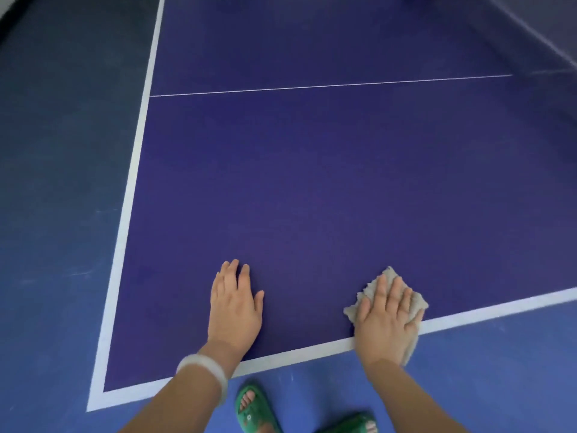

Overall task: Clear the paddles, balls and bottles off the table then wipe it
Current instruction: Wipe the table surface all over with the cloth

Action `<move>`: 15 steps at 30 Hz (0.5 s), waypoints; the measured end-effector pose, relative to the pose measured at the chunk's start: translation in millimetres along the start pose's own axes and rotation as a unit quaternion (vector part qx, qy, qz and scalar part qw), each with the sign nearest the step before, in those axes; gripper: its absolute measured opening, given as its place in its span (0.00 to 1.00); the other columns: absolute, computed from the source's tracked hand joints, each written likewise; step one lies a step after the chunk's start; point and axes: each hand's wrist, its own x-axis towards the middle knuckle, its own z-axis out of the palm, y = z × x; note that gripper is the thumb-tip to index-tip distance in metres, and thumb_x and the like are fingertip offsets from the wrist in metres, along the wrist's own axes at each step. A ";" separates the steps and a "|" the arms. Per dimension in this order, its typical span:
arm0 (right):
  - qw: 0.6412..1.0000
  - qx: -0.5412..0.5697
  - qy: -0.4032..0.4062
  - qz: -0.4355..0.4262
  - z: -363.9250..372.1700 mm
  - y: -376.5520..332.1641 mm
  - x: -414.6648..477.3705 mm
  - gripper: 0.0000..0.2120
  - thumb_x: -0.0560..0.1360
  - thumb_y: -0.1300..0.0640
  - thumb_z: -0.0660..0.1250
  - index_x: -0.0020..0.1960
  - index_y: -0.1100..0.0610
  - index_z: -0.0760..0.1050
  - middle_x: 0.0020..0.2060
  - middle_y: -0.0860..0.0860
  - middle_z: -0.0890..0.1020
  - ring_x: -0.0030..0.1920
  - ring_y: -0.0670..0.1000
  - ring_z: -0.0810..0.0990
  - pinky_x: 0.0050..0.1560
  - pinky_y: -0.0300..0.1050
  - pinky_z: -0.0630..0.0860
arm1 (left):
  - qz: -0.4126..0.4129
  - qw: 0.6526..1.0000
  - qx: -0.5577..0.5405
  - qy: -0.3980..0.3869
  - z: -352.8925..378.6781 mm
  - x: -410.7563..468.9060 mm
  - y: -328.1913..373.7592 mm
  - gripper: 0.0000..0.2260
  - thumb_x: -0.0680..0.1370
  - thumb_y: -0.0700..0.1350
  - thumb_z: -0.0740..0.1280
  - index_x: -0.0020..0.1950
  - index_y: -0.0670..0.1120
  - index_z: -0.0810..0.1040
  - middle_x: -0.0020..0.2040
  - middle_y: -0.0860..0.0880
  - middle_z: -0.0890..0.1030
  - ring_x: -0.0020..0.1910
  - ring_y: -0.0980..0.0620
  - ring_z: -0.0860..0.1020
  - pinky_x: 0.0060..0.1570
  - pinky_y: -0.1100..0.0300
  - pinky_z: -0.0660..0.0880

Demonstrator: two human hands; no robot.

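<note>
One crumpled beige cloth (416, 300), soft and light we judge, will bunch easily, so we should press flat on its middle. It lies at the near edge of the dark purple table-tennis table (312, 182), directly under our spread right hand (387, 320); our left hand (235, 304) rests flat nearby, fingers straight.

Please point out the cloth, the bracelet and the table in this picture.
cloth (389, 274): head view, far corner past the fingertips.
bracelet (203, 360): head view, band across the wrist.
table (312, 182): head view, bare purple top.
</note>
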 end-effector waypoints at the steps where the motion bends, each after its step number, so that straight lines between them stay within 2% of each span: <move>1: 0.999 -0.003 0.013 -0.047 2.4 -9.9 -9.0 0.27 0.82 0.45 0.39 0.79 0.50 0.46 0.79 0.52 0.51 0.79 0.55 0.48 0.76 0.63 0.45 | 0.023 1.000 -0.006 -0.007 5.6 1.7 20.6 0.25 0.82 0.52 0.57 0.77 0.42 0.61 0.78 0.42 0.58 0.78 0.44 0.53 0.77 0.51 0.49; 4: 0.966 -0.030 0.001 -0.257 6.7 -11.1 -26.8 0.28 0.80 0.45 0.47 0.78 0.52 0.57 0.78 0.51 0.58 0.77 0.55 0.57 0.73 0.62 0.55 | 0.073 0.997 -0.016 -0.024 21.8 11.1 78.0 0.25 0.83 0.52 0.54 0.78 0.44 0.57 0.79 0.44 0.53 0.79 0.46 0.49 0.77 0.54 0.45; 6: 0.950 -0.027 -0.011 -0.310 4.7 23.1 -9.9 0.27 0.81 0.45 0.49 0.79 0.51 0.57 0.78 0.49 0.58 0.77 0.53 0.58 0.72 0.61 0.57 | 0.077 0.995 -0.041 -0.046 33.1 19.8 114.3 0.26 0.83 0.53 0.54 0.79 0.45 0.55 0.79 0.45 0.51 0.79 0.47 0.46 0.77 0.54 0.44; 7: 0.957 -0.021 -0.008 -0.288 3.0 43.4 3.3 0.27 0.81 0.45 0.48 0.79 0.51 0.57 0.78 0.49 0.58 0.77 0.53 0.58 0.72 0.60 0.57 | 0.076 0.994 -0.053 -0.061 37.9 24.1 129.9 0.27 0.83 0.54 0.54 0.79 0.46 0.53 0.80 0.46 0.49 0.79 0.47 0.45 0.77 0.53 0.44; 10: 0.989 -0.036 0.029 -0.140 -8.6 116.0 49.8 0.28 0.82 0.45 0.40 0.78 0.53 0.57 0.78 0.51 0.59 0.77 0.54 0.57 0.74 0.59 0.57 | 0.118 0.984 -0.055 -0.120 56.0 32.5 183.8 0.29 0.82 0.55 0.55 0.80 0.47 0.50 0.80 0.46 0.44 0.79 0.47 0.40 0.77 0.52 0.42; 13: 0.999 0.014 0.013 0.033 -18.6 164.8 92.1 0.26 0.82 0.44 0.39 0.79 0.50 0.43 0.79 0.51 0.50 0.79 0.52 0.46 0.77 0.57 0.46 | 0.160 0.977 -0.027 -0.140 72.7 39.7 225.7 0.29 0.83 0.55 0.54 0.80 0.47 0.47 0.80 0.46 0.42 0.78 0.46 0.38 0.77 0.50 0.40; 15: 0.993 0.045 0.009 0.110 -18.2 163.8 100.5 0.26 0.83 0.45 0.38 0.78 0.50 0.37 0.80 0.52 0.45 0.79 0.53 0.42 0.77 0.57 0.43 | 0.161 0.978 0.000 -0.131 84.0 45.6 246.4 0.29 0.83 0.55 0.53 0.80 0.47 0.46 0.80 0.45 0.41 0.78 0.45 0.38 0.77 0.49 0.40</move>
